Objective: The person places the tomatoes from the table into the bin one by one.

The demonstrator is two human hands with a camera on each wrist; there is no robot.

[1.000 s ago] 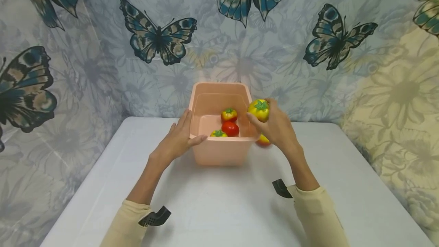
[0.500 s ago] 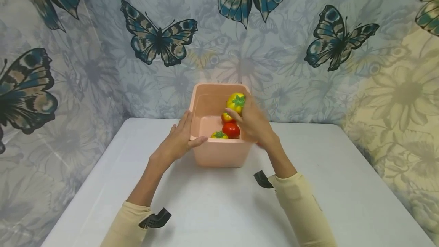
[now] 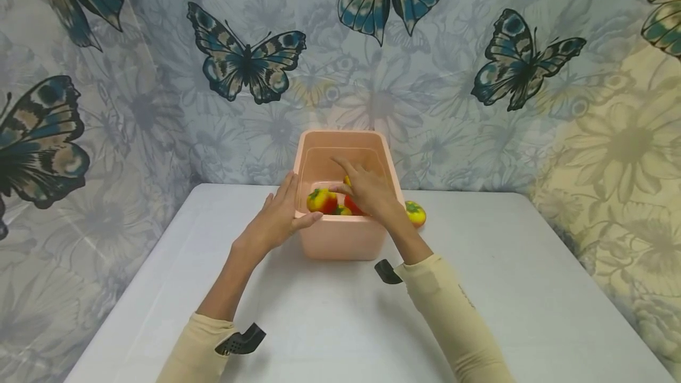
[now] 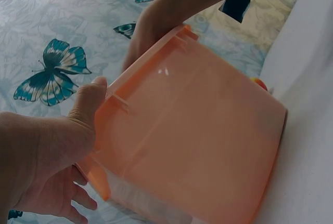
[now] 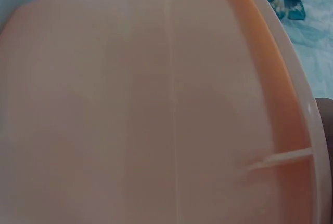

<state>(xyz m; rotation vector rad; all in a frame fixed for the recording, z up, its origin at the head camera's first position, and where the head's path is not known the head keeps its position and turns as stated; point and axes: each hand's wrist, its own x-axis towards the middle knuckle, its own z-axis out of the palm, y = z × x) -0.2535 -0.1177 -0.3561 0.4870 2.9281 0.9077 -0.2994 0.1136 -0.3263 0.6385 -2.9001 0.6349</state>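
A peach-coloured plastic bin [image 3: 340,238] stands on the table in the head view. My left hand [image 3: 270,217] rests along its left side, fingers straight on the outside and thumb over the front rim. My right hand [image 3: 373,194] reaches inside over the right rim, fingers spread, gripping nothing visible. Below its fingertips, to the left, lies a yellow-and-red toy fruit [image 3: 321,201] with a green leafy top. Beside it are a red one and yellow ones, partly hidden by the right hand and front rim. The bin's outer wall [image 5: 130,104] fills the right wrist view.
One more yellow toy fruit [image 3: 415,213] with a green top sits on the white table [image 3: 319,318], just outside the bin's right wall. Behind the table hangs a butterfly-patterned backdrop [image 3: 436,140]. Both wrists carry black straps [image 3: 240,340].
My right hand has carried a yellow-and-red toy fruit from right of the bin over the rim and let it go inside, at the left. The left hand stays where it was.
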